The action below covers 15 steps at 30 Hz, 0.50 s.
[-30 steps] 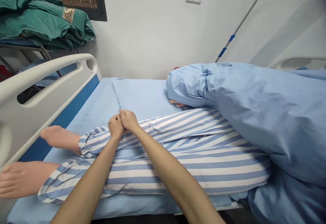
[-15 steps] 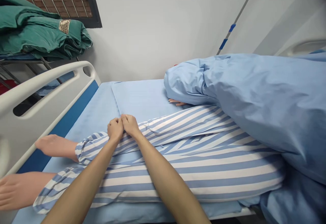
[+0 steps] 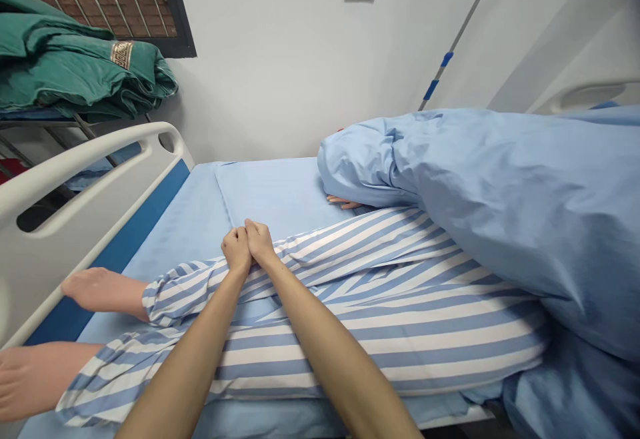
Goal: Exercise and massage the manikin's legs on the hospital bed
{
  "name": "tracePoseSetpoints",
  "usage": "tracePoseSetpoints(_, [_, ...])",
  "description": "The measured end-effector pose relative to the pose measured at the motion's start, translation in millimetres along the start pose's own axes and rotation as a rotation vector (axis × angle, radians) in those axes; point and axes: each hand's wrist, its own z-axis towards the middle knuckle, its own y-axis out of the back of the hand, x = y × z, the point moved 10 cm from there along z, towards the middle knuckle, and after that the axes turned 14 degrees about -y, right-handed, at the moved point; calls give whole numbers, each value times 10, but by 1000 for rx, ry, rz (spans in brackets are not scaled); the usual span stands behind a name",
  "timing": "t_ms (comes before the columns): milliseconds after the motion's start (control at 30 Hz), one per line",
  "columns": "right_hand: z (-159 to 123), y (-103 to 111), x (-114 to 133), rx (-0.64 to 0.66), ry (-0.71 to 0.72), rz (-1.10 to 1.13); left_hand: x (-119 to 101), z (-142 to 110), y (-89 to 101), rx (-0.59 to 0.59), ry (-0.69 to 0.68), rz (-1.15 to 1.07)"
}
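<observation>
Our left hand (image 3: 236, 249) and right hand (image 3: 259, 242) are both clenched, knuckles touching, gripping a fold of the striped trousers (image 3: 380, 339) on the one mannequin (image 3: 343, 202) lying on the bed. Its two bare feet (image 3: 95, 290) point toward the white rail (image 3: 85, 192), and one blue quilt (image 3: 500, 206) covers its upper body.
</observation>
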Motion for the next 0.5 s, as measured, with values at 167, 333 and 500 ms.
tracePoseSetpoints(167, [-70, 99, 231, -23, 165, -372, -54, -10, -57, 41, -41, 17])
tracePoseSetpoints(333, [-101, 210, 126, -30, 174, -387, -143, -43, -51, 66, -92, 106])
tracePoseSetpoints(500, [-68, 294, 70, -20, 150, -170, -235, 2, -161, 131, -63, 42])
